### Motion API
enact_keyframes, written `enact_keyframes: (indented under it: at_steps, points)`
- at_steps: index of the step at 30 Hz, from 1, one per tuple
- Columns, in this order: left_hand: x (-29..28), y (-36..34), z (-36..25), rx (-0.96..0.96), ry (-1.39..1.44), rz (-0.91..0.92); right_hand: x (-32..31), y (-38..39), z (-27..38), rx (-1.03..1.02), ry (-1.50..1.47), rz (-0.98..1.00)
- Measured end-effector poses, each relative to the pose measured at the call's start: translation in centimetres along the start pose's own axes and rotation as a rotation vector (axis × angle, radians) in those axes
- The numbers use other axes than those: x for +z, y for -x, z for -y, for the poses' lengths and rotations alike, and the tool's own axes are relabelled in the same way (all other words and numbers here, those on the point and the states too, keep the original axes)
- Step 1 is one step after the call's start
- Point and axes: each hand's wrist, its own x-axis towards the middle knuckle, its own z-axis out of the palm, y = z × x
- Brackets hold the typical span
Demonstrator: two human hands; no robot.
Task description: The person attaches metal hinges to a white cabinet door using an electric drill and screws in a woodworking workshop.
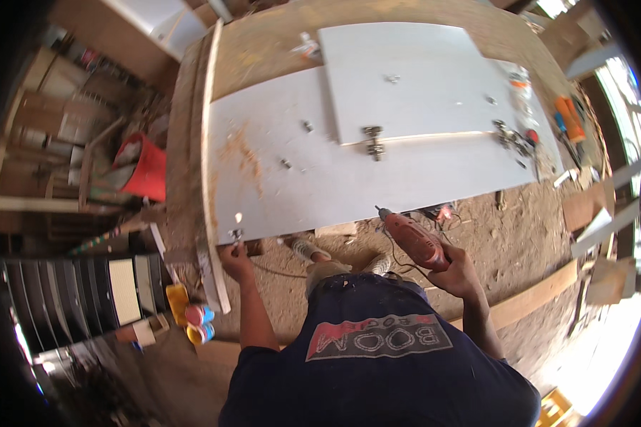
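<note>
woodworking wkshp: pwr drill (414, 240), white panels (420, 99) w/ hinges (374, 142), sawdust (248, 158) abt

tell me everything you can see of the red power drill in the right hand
The dull red, plastic-looking power drill has a long rounded body with darker marks and a narrow, dark chuck with a short, thin tip. The right hand grips its rear end. It slants, nose toward the flat grey-white board; whether the tip touches the board, or spins, I cannot tell.
</note>
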Motion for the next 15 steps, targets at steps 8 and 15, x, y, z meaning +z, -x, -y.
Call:
enact_keyframes:
  at_steps: [8,15]
  points:
    - [0.6,-1.7,-0.7,-0.065,-0.076,0.079,-6.1,3.6,-6.5,0.088,-0.058,-0.148]
    - [0.8,-1.8,-1.2,-0.162,-0.114,0.113,-7.6,2.3,-6.3,0.134,-0.132,-0.19]
